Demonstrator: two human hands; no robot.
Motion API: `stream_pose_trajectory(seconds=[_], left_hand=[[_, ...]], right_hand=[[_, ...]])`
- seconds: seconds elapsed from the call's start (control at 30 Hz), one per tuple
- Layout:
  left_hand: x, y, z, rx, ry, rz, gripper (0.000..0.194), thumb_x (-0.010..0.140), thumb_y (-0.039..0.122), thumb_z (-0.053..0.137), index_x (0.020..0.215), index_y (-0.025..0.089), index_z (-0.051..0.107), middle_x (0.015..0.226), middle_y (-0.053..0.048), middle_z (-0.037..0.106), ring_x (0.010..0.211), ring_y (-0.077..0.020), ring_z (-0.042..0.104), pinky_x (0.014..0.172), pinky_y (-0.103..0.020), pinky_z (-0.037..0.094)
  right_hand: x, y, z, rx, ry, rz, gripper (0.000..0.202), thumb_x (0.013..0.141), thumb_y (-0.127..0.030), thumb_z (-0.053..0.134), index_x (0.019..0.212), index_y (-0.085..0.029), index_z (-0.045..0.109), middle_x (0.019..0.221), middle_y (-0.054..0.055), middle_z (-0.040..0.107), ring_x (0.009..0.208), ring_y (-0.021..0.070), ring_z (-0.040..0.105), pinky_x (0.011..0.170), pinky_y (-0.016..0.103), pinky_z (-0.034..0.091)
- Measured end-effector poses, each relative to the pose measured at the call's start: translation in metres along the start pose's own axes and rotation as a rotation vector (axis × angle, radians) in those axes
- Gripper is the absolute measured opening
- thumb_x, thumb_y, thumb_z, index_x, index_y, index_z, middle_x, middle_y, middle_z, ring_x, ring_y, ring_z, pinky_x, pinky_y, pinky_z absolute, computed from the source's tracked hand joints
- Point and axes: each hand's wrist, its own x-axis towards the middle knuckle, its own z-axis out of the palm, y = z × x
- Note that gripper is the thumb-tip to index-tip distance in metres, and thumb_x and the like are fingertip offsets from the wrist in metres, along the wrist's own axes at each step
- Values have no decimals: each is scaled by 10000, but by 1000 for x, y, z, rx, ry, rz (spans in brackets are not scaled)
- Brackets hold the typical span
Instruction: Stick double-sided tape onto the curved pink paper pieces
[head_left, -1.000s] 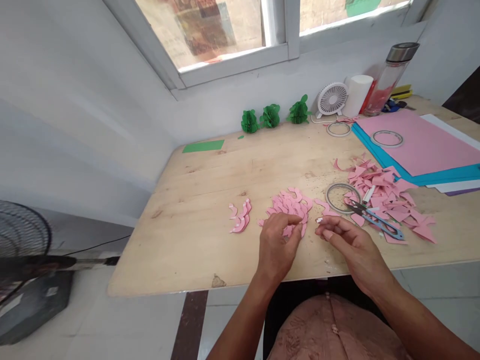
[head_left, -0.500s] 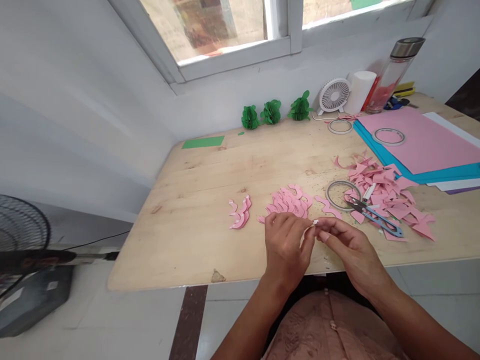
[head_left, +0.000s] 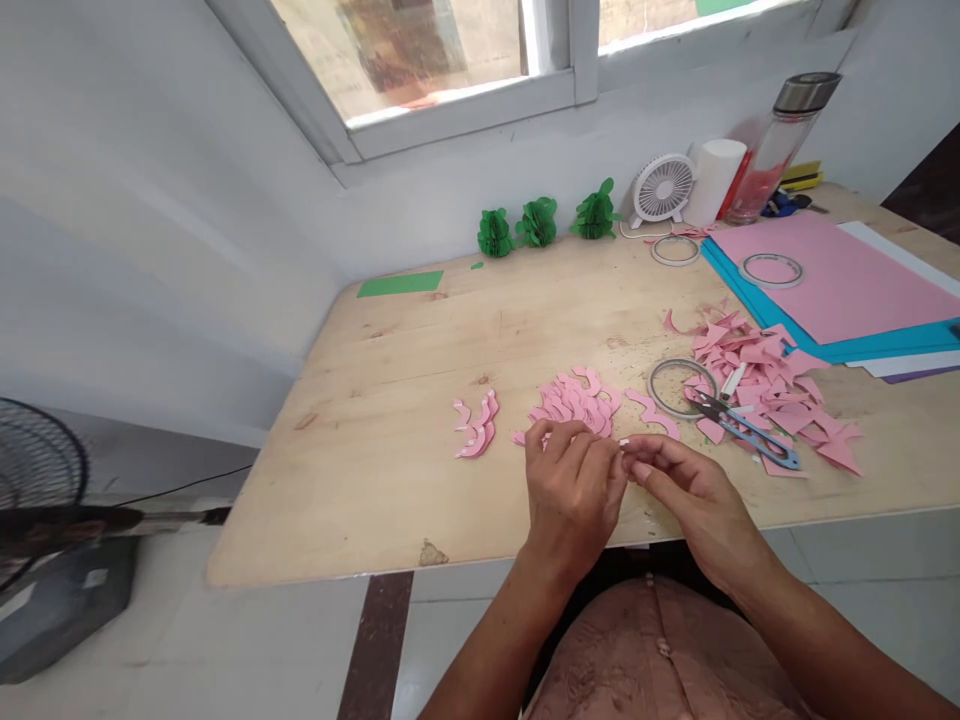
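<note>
My left hand (head_left: pixel 574 480) and my right hand (head_left: pixel 682 487) meet tip to tip above the table's front edge, fingers pinched together. A small white bit of tape (head_left: pixel 624 443) shows between their fingertips; anything else held there is hidden. Just behind my left hand lies a heap of curved pink paper pieces (head_left: pixel 574 400). Further left is a small stack of similar pieces (head_left: pixel 480 437) with white bits at their ends. Beyond my right hand are a wavy pink strip (head_left: pixel 651 410) and a roll of tape (head_left: pixel 682 388).
Blue-handled thread snips (head_left: pixel 757 437) lie among pink scraps (head_left: pixel 787 395) on the right. Coloured sheets (head_left: pixel 832 290) carry another tape roll (head_left: pixel 771 271). Green paper figures (head_left: pixel 538 222), a small fan (head_left: pixel 664 188) and a glass bottle (head_left: pixel 776 150) line the wall.
Both hands have stayed together, with the fingertips drawn slightly closer around the white bit, so less of it shows. The whole view has shifted a little.
</note>
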Motion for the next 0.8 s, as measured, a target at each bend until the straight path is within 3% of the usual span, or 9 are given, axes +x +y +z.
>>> stream_pose_trajectory(seconds=[0.17,0.57,0.8], left_hand=[[1,-1,-1,-182,-48,-164,124,721,61,550,671,174,566,635,-4,633,672,-159,579,739,-341,415],[10,-5,-10,-666,-329,-736,99,690,150,575,604,175,617,645,-5,659,639,-140,581,662,-276,457],[9,-8,-10,-882,-370,-844,112,677,212,612,574,168,621,579,-14,619,612,-139,534,629,-269,435]], right_hand=[[-1,2,-2,-70,9,-6,193,789,-349,646,928,-217,672,964,47,698,888,186,638,820,303,499],[1,1,-4,-174,15,-25,240,806,-335,603,1004,-211,658,909,48,694,883,192,629,791,312,489],[2,-5,-4,-173,47,-38,238,796,-315,608,1008,-219,656,899,46,683,833,178,615,741,296,487]])
